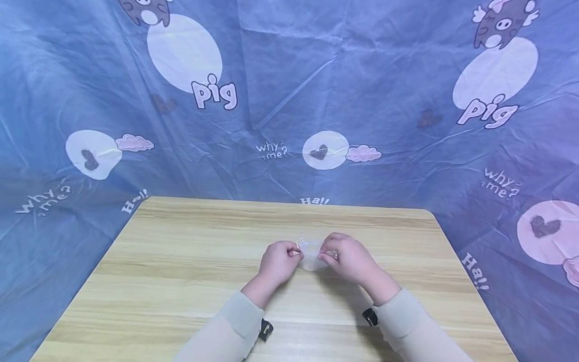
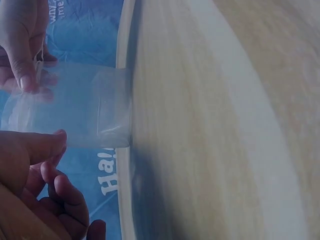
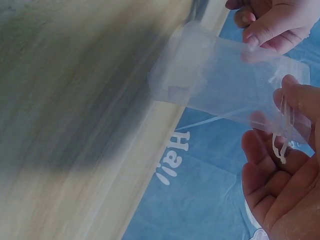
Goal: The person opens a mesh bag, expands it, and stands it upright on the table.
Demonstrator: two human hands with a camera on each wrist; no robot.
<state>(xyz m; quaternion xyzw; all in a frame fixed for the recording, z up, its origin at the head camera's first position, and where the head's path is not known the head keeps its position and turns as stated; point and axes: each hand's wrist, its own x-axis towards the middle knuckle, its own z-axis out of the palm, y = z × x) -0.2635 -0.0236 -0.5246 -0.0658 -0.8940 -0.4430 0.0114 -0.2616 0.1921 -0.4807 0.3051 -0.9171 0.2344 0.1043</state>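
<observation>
A small sheer white drawstring pouch (image 1: 311,262) is held up over the table between both hands. My left hand (image 1: 278,261) pinches one side edge of it between thumb and fingers. On the opposite side, near the gathered top, my right hand (image 1: 349,256) pinches the cloth. The see-through pouch (image 3: 210,75) hangs flat in the right wrist view, with its thin white cord (image 3: 282,150) dangling by the right hand's palm. In the left wrist view the pouch (image 2: 82,110) shows nothing inside, and its lower end overlaps the table edge.
The wood-grain table (image 1: 190,286) spreads under both arms. Behind it and at both sides hangs a blue printed cloth (image 1: 289,100). Black wrist-camera mounts (image 1: 266,330) sit under both sleeves.
</observation>
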